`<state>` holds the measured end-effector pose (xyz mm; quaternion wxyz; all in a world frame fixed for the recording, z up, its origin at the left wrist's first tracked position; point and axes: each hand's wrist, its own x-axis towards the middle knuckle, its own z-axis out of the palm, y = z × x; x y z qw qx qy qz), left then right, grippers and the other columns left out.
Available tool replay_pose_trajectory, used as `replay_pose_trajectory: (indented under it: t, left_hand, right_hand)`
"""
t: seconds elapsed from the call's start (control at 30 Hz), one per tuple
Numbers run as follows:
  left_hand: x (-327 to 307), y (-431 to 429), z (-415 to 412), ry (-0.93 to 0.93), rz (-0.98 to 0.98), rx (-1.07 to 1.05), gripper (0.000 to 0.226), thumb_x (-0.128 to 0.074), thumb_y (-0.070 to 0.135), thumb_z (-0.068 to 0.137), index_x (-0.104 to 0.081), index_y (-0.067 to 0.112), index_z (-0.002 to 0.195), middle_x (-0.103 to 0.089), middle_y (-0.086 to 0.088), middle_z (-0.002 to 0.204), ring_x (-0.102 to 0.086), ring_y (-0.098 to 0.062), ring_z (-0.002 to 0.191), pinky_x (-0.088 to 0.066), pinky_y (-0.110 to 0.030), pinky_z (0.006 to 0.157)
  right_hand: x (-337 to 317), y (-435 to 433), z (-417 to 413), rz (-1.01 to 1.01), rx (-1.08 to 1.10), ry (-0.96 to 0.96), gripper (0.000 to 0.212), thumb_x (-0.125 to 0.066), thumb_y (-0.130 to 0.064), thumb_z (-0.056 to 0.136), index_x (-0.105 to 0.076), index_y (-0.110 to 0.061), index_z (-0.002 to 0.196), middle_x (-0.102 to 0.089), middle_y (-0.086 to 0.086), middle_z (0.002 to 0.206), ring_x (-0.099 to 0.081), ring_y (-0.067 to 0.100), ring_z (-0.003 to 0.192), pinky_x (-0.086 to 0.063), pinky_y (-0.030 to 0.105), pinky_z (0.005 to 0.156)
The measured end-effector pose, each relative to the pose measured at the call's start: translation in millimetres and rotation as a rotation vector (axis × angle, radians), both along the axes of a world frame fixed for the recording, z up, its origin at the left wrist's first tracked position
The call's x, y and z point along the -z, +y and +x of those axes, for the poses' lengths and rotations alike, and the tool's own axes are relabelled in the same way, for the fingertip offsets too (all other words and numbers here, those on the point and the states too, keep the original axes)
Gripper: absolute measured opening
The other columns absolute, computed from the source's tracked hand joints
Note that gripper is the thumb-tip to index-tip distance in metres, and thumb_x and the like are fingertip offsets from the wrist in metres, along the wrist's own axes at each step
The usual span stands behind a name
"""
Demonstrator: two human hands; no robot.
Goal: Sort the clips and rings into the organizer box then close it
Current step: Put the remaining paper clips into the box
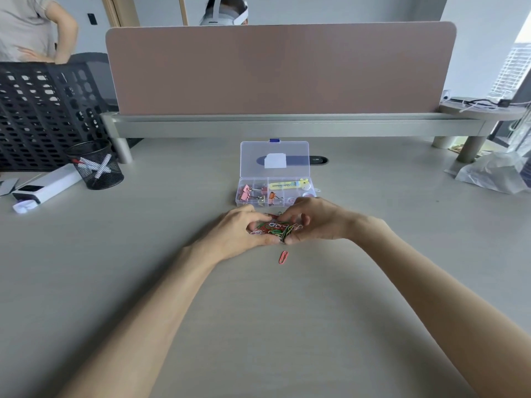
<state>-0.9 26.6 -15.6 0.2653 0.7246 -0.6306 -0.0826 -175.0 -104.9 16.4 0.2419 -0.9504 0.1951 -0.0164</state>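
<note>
Just before the open organizer box (274,193): left hand (238,234) and right hand (313,219), fingers curled around heaped paper clips (274,228), gathering; next, probably lifting them boxward, stray red clip (283,257) remaining.

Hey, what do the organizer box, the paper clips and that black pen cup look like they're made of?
Organizer box: clear glossy plastic, probably; the desk shows through its raised lid.
Paper clips: likely thin wire with a coloured coating, judging by the red, green and white loops; the core is not visible.
Pen cup: black mesh, seemingly metal; the contents show through its wall.
</note>
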Motion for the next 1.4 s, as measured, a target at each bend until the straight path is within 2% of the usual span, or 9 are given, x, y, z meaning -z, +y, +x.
replay_pose_trajectory:
  t: [0.1, 0.27, 0.37, 0.5, 0.63, 0.93, 1.1, 1.27, 1.4]
  left_hand:
    - [3.7, -0.4, -1.7, -0.01, -0.103, 0.018, 0.039, -0.072, 0.051, 0.074, -0.072, 0.03, 0.107, -0.048, 0.003, 0.076, -0.045, -0.011, 0.077, -0.043, -0.032, 0.072]
    - [5.4, -0.3, -6.6, -0.052, -0.226, 0.023, 0.022, -0.071, 0.032, 0.081, -0.073, 0.012, 0.092, -0.045, 0.01, 0.073, -0.044, -0.014, 0.08, -0.033, -0.026, 0.068]
    - [4.2, 1.4, -8.2, -0.086, -0.241, -0.013, 0.02, -0.068, 0.033, 0.084, -0.072, 0.014, 0.089, -0.043, 0.017, 0.07, -0.046, -0.011, 0.082, -0.034, -0.027, 0.066]
    - [2.7, 2.1, -6.7, -0.084, -0.225, -0.032, 0.025, -0.061, 0.042, 0.084, -0.072, 0.02, 0.088, -0.051, 0.014, 0.077, -0.051, -0.013, 0.088, -0.044, -0.034, 0.072]
    - [0.0, 2.6, -4.7, -0.049, -0.251, -0.071, 0.017, -0.066, 0.035, 0.086, -0.072, 0.018, 0.085, -0.051, 0.012, 0.073, -0.045, -0.012, 0.081, -0.044, -0.034, 0.072]
    - [-2.0, -9.4, -4.6, 0.07, -0.315, -0.12, 0.016, -0.07, 0.032, 0.083, -0.074, 0.018, 0.086, -0.059, 0.01, 0.079, -0.048, -0.011, 0.081, -0.043, -0.033, 0.074]
    - [-7.1, -17.1, -3.7, 0.105, -0.321, -0.091, 0.022, -0.069, 0.036, 0.082, -0.074, 0.015, 0.088, -0.063, 0.0, 0.079, -0.057, -0.021, 0.097, -0.047, -0.038, 0.081]
    - [-18.5, -31.3, 0.9, 0.135, -0.382, -0.076, 0.016, -0.07, 0.031, 0.083, -0.074, 0.016, 0.084, -0.053, 0.013, 0.069, -0.046, 0.0, 0.069, -0.035, -0.021, 0.064]
    - [-23.1, -44.8, 5.8, 0.107, -0.377, -0.074, 0.017, -0.068, 0.033, 0.085, -0.073, 0.016, 0.082, -0.052, 0.01, 0.068, -0.044, -0.011, 0.071, -0.037, -0.03, 0.065]
  right_hand:
    - [7.5, -1.4, 4.4, -0.037, 0.014, -0.074, 0.03, -0.073, -0.036, 0.076, -0.07, -0.032, 0.105, -0.059, 0.0, 0.094, -0.05, 0.013, 0.08, -0.043, 0.026, 0.073]
    - [12.2, 1.3, 6.5, -0.108, 0.035, -0.161, 0.021, -0.07, -0.025, 0.082, -0.071, -0.021, 0.103, -0.063, 0.006, 0.099, -0.051, 0.02, 0.079, -0.045, 0.03, 0.073]
    - [11.0, 3.4, 5.4, -0.137, 0.032, -0.181, 0.018, -0.067, -0.023, 0.085, -0.071, -0.019, 0.102, -0.062, 0.008, 0.097, -0.051, 0.02, 0.076, -0.048, 0.034, 0.075]
    - [10.3, 2.5, 3.5, -0.179, 0.026, -0.238, 0.019, -0.064, -0.011, 0.085, -0.071, -0.014, 0.102, -0.066, 0.008, 0.101, -0.048, 0.016, 0.08, -0.04, 0.024, 0.075]
    - [8.5, -0.3, 2.2, -0.204, 0.043, -0.261, 0.018, -0.065, -0.015, 0.086, -0.071, -0.013, 0.102, -0.066, 0.011, 0.098, -0.052, 0.021, 0.081, -0.046, 0.033, 0.078]
    - [2.0, -0.8, -2.6, -0.178, 0.085, -0.344, 0.015, -0.065, -0.013, 0.086, -0.072, -0.009, 0.098, -0.066, 0.01, 0.089, -0.051, 0.02, 0.072, -0.038, 0.022, 0.07]
    - [-7.9, -5.6, -2.0, -0.154, 0.127, -0.445, 0.018, -0.068, -0.016, 0.085, -0.072, -0.008, 0.1, -0.061, 0.0, 0.083, -0.052, 0.021, 0.065, -0.039, 0.02, 0.067]
    - [-18.3, -17.8, -1.8, -0.169, 0.162, -0.468, 0.017, -0.067, -0.017, 0.085, -0.072, -0.01, 0.1, -0.066, 0.007, 0.089, -0.055, 0.018, 0.066, -0.038, 0.013, 0.061]
    - [-23.4, -28.9, -0.6, -0.143, 0.19, -0.489, 0.017, -0.067, -0.013, 0.086, -0.072, -0.008, 0.101, -0.069, 0.01, 0.09, -0.059, 0.02, 0.066, -0.04, 0.005, 0.06]
